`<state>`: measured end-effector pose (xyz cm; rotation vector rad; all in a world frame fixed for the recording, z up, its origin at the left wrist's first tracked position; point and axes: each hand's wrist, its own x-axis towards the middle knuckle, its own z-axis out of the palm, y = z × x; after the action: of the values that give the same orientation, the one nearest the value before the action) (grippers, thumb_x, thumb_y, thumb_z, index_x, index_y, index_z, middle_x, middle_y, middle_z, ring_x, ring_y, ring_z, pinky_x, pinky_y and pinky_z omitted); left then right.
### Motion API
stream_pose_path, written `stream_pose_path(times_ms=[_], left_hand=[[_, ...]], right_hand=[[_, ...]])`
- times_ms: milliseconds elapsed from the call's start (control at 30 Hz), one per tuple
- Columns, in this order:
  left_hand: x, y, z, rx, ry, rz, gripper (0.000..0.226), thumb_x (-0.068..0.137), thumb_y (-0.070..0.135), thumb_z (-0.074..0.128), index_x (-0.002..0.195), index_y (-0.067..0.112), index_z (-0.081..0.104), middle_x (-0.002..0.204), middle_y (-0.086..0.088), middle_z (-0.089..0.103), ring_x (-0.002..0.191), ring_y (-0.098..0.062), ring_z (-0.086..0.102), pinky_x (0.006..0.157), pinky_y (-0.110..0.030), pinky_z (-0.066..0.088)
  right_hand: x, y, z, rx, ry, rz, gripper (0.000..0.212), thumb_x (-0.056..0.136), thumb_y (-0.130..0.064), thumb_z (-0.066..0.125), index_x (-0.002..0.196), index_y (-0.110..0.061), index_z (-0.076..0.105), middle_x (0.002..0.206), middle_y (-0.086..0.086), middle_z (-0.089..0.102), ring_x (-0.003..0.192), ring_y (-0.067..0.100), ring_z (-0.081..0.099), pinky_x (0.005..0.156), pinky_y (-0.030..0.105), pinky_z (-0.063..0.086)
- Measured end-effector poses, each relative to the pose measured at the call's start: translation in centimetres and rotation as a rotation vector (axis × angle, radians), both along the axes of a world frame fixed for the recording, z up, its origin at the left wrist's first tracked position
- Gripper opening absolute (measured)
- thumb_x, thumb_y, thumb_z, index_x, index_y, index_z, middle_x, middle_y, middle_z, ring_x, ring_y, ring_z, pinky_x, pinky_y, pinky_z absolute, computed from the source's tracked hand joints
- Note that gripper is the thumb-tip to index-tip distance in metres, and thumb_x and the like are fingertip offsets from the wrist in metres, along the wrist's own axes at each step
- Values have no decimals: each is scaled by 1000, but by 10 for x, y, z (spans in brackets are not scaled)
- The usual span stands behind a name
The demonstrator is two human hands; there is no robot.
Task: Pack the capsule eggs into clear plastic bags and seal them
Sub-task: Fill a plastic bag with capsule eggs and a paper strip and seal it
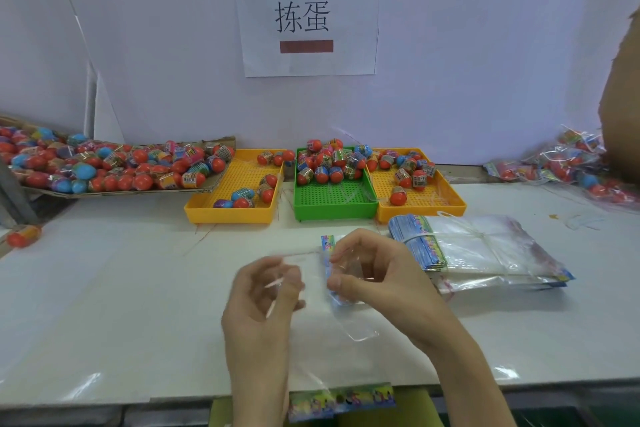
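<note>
From the head view, both hands work over the near middle of the white table (104,288). The right hand (377,281) has thumb and forefinger curled, pinching a clear plastic bag (346,291) just below its printed header strip; the film is so transparent that its outline is hard to trace and its lower end only shows as a glint towards the near edge. The left hand (266,291) is blurred, fingers bent, pinching the thin edge of the same bag at its open side. No egg is visible inside it.

A second bag (341,399) with a colourful header hangs over the near edge, partly cut off by the left forearm. At the right, near the right hand, lies a tied stack of bags (485,250).

Along the far edge stand three trays side by side: a left yellow tray (207,210) with a few capsule eggs (332,163), a green tray (332,210) with a heap at its far end, and a right yellow tray (450,208) with a scattering. A cardboard tray (214,184) at the far left holds a large pile, cut off by the frame. One stray egg (23,235) sits at the left edge. Filled bags (561,163) pile at the far right corner, partly hidden by a brown box (623,97). A paper sign (308,17) hangs on the wall behind.
</note>
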<state>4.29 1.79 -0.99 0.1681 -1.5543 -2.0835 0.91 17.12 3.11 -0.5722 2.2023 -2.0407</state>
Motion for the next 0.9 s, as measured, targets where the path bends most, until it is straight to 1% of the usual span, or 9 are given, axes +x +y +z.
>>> stream_pose_path(times_ms=[100,233,300,367,433,533,633,767,900], left_hand=[[-1,-3,-3,31,53,102,35,71,25,83,101,33,65,94,6,74,83,-14,69,74,-39,56],[-2,-4,-3,-31,54,-143,41,73,20,79,108,37,67,101,-2,75,75,-20,71,63,-26,57],[-1,-1,-5,-87,84,-8,59,74,11,85,118,40,58,108,5,71,85,-16,69,70,-25,57],[3,3,-7,-230,164,202,70,77,6,84,121,49,51,117,16,61,101,-13,64,78,-21,55],[9,6,-6,-473,270,322,57,79,12,77,119,47,54,125,18,54,108,-17,59,81,-18,50],[14,14,-9,-738,329,328,28,84,10,69,101,32,70,126,11,60,103,-21,57,79,-29,49],[14,19,-11,-795,269,224,30,85,7,64,105,27,75,124,19,65,108,-11,57,79,-41,54],[11,19,-4,-806,182,165,39,86,14,63,116,37,68,119,32,60,103,-5,54,83,-36,53],[13,19,-4,-831,170,166,34,86,17,63,112,38,67,106,20,64,101,-7,53,82,-24,48]], right_hand=[[-2,1,0,-7,18,-54,29,82,8,75,94,-18,69,78,3,71,66,15,61,68,35,47],[-1,3,2,-4,34,-42,35,84,12,69,104,-17,68,79,10,74,71,18,66,72,38,48],[-1,3,2,15,42,-32,39,84,12,68,107,-19,67,78,6,73,75,26,65,71,36,49],[-2,2,0,43,45,-36,41,84,11,69,109,-21,66,82,3,74,72,22,60,69,34,48],[-4,1,-1,59,41,-46,42,82,10,71,109,-22,66,83,3,74,70,17,58,66,32,47],[-5,3,-2,85,43,-44,44,80,8,74,110,-24,66,81,2,72,66,14,60,65,27,47],[-5,5,-3,98,51,-22,47,79,7,75,111,-26,66,81,1,71,66,13,61,65,25,48],[-5,7,-2,110,60,-3,51,77,9,77,112,-26,66,79,2,70,66,13,60,63,25,47],[-3,8,-1,128,79,14,53,77,7,79,115,-27,65,78,2,68,68,18,59,67,46,50]])
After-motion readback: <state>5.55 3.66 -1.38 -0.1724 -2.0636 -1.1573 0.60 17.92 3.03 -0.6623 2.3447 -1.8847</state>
